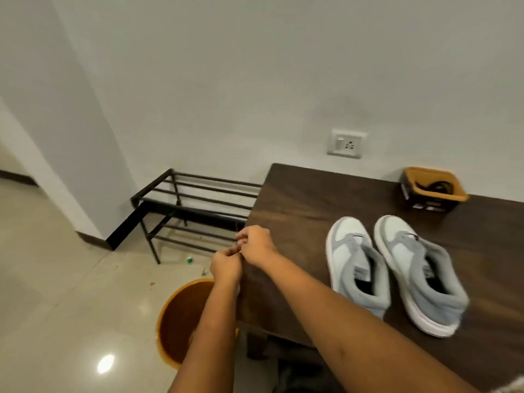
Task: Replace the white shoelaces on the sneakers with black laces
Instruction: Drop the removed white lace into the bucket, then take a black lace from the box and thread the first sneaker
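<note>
Two grey-and-white sneakers stand side by side on the dark wooden table [297, 199], toes pointing away: the left sneaker [354, 259] and the right sneaker [419, 265]. I see no laces through their eyelets. My left hand [226, 266] and my right hand [255, 245] meet at the table's left edge, fingers pinched together on a small pale bit that looks like a white shoelace [240, 247]; most of it is hidden in my fingers. A dark coil of black laces [438, 185] lies in the small orange basket [408, 191] at the table's back right.
An orange round bin [175, 321] stands on the tiled floor right below my hands. A black metal shoe rack [198, 199] stands against the wall left of the table. A wall socket [347, 143] sits above the table.
</note>
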Motion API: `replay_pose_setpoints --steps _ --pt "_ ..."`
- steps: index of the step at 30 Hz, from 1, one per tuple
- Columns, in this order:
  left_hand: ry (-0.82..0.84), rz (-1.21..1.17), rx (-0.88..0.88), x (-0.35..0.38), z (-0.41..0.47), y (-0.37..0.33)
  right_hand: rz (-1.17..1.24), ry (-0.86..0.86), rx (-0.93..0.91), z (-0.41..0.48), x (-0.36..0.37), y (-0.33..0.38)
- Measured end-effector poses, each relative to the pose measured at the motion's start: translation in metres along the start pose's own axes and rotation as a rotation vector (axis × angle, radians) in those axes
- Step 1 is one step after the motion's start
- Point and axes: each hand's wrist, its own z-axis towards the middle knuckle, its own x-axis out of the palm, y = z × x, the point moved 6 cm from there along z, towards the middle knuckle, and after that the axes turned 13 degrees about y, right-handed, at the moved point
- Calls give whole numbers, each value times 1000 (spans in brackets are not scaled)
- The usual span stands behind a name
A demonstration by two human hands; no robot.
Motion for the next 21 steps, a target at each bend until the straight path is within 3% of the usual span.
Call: replay_pose_setpoints --steps 5,9,11,16,21 --pt "265 190 113 122 -47 -40 34 -245 45 -66 -122 -60" --pt "442 411 329 206 -106 -52 -48 -408 131 -126 -200 -125" --pt "441 662 436 235 -130 -50 -158 -431 196 -152 -221 -157" --pt "385 1470 391 265 -148 -19 -477 -432 368 -189 -219 -196" --pt "298 1584 390 270 -132 -19 -362 -266 518 -178 -209 -207"
